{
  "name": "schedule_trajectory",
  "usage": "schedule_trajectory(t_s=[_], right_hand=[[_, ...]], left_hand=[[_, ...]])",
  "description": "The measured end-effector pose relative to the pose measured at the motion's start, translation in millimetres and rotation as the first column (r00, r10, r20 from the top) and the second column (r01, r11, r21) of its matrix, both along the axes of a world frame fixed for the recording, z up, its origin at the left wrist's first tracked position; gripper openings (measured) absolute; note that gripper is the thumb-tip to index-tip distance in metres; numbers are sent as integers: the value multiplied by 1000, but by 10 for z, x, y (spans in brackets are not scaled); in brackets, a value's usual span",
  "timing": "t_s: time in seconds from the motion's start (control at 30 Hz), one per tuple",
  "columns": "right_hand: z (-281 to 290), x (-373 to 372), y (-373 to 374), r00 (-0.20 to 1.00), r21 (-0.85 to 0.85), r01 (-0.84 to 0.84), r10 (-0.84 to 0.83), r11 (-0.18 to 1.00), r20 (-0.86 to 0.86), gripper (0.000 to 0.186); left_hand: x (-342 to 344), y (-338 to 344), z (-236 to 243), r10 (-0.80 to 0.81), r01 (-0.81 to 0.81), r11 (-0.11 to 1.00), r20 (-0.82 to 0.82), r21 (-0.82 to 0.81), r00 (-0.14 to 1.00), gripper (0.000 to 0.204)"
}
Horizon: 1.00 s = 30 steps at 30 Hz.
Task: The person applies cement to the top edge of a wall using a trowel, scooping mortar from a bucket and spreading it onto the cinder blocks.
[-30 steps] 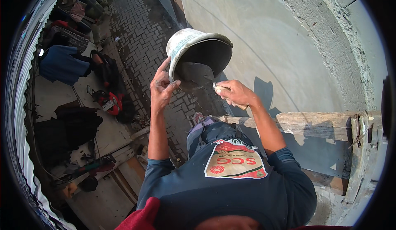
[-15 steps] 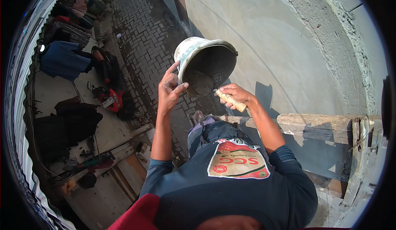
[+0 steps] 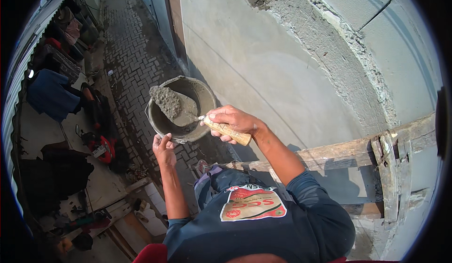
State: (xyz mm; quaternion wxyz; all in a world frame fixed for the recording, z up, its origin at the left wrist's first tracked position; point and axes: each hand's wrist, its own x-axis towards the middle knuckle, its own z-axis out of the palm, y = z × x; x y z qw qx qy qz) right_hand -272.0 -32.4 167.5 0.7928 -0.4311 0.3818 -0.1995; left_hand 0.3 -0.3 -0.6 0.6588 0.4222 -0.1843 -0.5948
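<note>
My left hand (image 3: 165, 151) grips the near rim of a round bucket (image 3: 208, 91), its fingers closed on the edge. The bucket is tipped so that its grey, mortar-smeared inside shows. In my right hand (image 3: 234, 123) is the wooden handle of a trowel (image 3: 189, 108), fingers wrapped round it. A heap of wet grey mortar (image 3: 165, 102) sits on the trowel's blade, over the bucket's mouth. How much mortar lies deeper in the bucket is partly hidden by the blade.
On the right rises a grey wall (image 3: 263, 69) with a rough mortar band (image 3: 339, 69) across it. A wooden rail (image 3: 339, 152) runs before me, joined to upright planks (image 3: 389, 168). Down left are a brick-paved lane (image 3: 132, 55), a red motorbike (image 3: 104, 149) and hanging clothes (image 3: 52, 93).
The trowel has come up out of the bucket with mortar on it. The bucket sits lower and further left in view, its mouth turned more upward. Dark wet mortar shows higher on the wall.
</note>
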Motion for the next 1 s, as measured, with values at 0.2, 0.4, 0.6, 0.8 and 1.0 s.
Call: schedule_trajectory(t_s=[0.2,0.4,0.6,0.8,1.0], right_hand=[[262,-56,-773,755,330,-229,-47,916,654,47],[358,-1474,-1121,400,100,225,-185,969,898,43],[1126,-1802,345,607,-233,628,-281,743,743,45],[533,-1272,-725,629,-550,588,-762,593,-150,38],[70,-1149,-2149,690,-511,566,-711,647,-135,31]], left_hand=[[204,58,-116,72,-72,996,6,60,997,17],[628,497,-269,140,-155,974,96,163,985,15],[1052,1166,-664,239,-282,902,166,326,957,14],[810,896,-862,233,-329,844,264,423,936,15],[379,655,-546,106,-190,933,273,306,956,13]])
